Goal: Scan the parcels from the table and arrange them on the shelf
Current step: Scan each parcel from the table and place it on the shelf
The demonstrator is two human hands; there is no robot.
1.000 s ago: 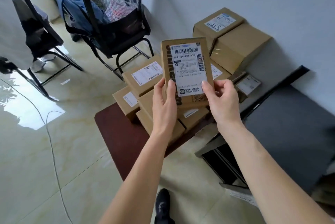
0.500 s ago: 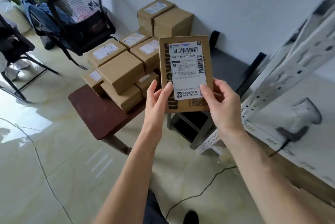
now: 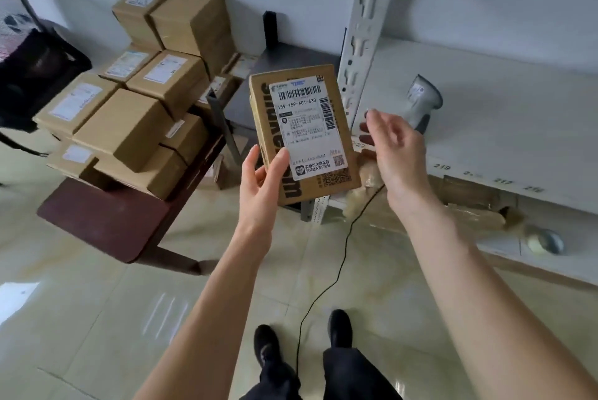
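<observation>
A flat cardboard parcel (image 3: pixel 304 134) with a white barcode label stands upright in the air, label facing me. My left hand (image 3: pixel 263 179) grips its lower left corner, thumb on the front. My right hand (image 3: pixel 393 147) is off the parcel, just to its right, fingers loosely spread and holding nothing. A grey barcode scanner (image 3: pixel 422 101) lies on the white shelf (image 3: pixel 517 127) a little beyond my right hand. Several more cardboard parcels (image 3: pixel 129 127) are stacked on the dark brown table (image 3: pixel 106 225) at the left.
The shelf's perforated white upright (image 3: pixel 369 24) rises just behind the held parcel. The scanner's black cable (image 3: pixel 326 286) runs down across the tiled floor to my feet. A black chair (image 3: pixel 29 63) stands at the far left. Crumpled brown packing paper (image 3: pixel 466 205) lies on the lower shelf level.
My right hand has let go of the parcel and moved right toward the shelf. My left hand alone holds it now. The view has turned right, bringing the shelf and scanner closer.
</observation>
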